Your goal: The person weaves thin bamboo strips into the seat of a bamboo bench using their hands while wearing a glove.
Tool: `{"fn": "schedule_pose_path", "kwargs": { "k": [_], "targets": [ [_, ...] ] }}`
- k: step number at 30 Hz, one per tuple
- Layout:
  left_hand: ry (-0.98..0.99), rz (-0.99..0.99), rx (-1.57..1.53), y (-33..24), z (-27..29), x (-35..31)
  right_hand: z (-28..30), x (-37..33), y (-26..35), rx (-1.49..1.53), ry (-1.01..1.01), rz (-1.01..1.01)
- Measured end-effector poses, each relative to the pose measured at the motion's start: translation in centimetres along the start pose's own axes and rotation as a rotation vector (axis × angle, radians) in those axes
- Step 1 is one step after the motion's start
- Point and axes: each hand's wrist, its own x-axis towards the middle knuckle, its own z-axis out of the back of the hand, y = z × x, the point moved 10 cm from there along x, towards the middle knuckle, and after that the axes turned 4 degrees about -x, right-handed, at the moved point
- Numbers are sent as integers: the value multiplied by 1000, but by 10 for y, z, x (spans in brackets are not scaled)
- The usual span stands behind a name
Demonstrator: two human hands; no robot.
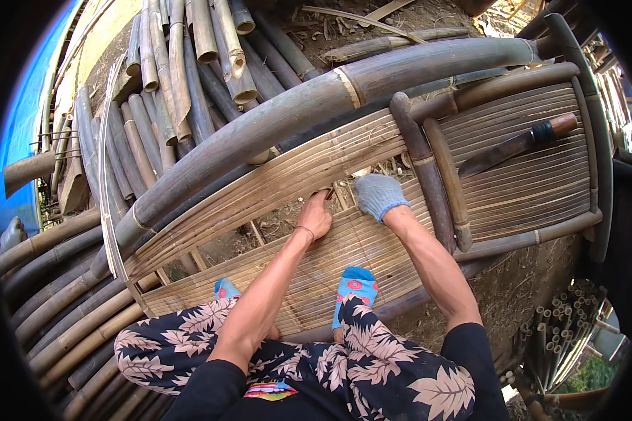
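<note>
I sit on a long bamboo bench whose seat is made of split bamboo slats [330,263], with an open gap along its middle. My bare left hand [314,216], a thin band at its wrist, reaches into the gap with fingers curled at the far slats [288,186]. What those fingers hold, if anything, cannot be made out. Close to its right, my right hand [379,195] wears a grey-blue knit glove and is closed at the gap's edge. Its fingertips are hidden. Short cross strips [341,196] show in the gap between the two hands.
A knife [516,146] with a wooden handle lies on the slatted section at the right. A thick curved bamboo pole [260,126] bounds the bench's far side. Cut bamboo poles [189,70] are piled beyond it, with longer ones [70,302] stacked at the left.
</note>
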Motion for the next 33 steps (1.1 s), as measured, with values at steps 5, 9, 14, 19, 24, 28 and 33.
{"fn": "schedule_pose_path", "kwargs": {
  "k": [5, 9, 14, 19, 24, 28, 33],
  "targets": [
    [191, 52, -347, 8, -28, 24, -87, 49, 13, 245, 440, 230],
    [264, 233, -109, 16, -31, 18, -81, 40, 14, 133, 291, 357],
    [45, 64, -292, 33, -23, 29, -87, 50, 16, 251, 347, 284],
    [36, 73, 13, 11, -13, 25, -72, 44, 10, 215, 283, 287],
    [-150, 6, -108, -10, 25, -26, 16, -12, 22, 234, -247, 111],
    [54, -95, -220, -17, 11, -23, 30, -58, 37, 306, -371, 263],
    [254, 14, -205, -17, 0, -17, 39, -87, 43, 242, -585, 278]
  ]
}}
